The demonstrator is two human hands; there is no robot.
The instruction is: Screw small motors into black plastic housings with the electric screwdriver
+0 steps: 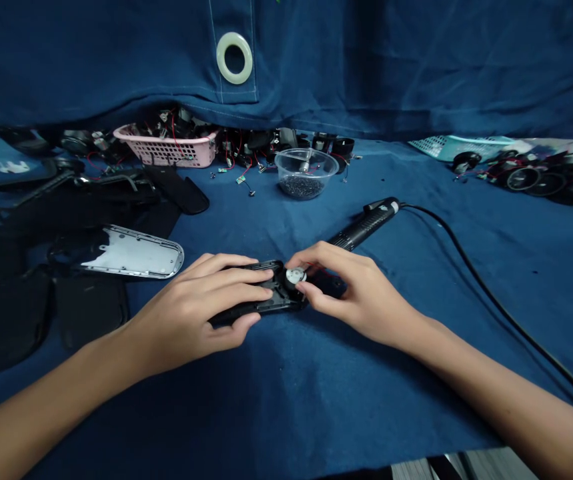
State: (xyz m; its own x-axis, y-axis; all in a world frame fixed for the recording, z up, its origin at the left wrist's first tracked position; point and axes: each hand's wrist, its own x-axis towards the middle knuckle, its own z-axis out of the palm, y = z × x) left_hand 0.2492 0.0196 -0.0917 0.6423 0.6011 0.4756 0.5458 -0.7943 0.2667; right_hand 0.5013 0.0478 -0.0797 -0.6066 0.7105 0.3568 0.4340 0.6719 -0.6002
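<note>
A black plastic housing [276,300] lies on the blue cloth [286,400] at the centre. My left hand [201,313] is wrapped round its left end, fingers over the top and thumb below. My right hand [351,287] pinches a small round silver part [295,275] between thumb and fingers, set at the housing's right end. A black electric screwdriver [366,227] with a cord lies just behind my right hand, untouched.
A clear bowl of small dark screws [306,173] stands behind. A pink basket [171,147] with wired parts is at the back left, a teal tray [456,143] at the back right. Black shells and a grey plate [131,252] lie left. The cord [491,293] runs right.
</note>
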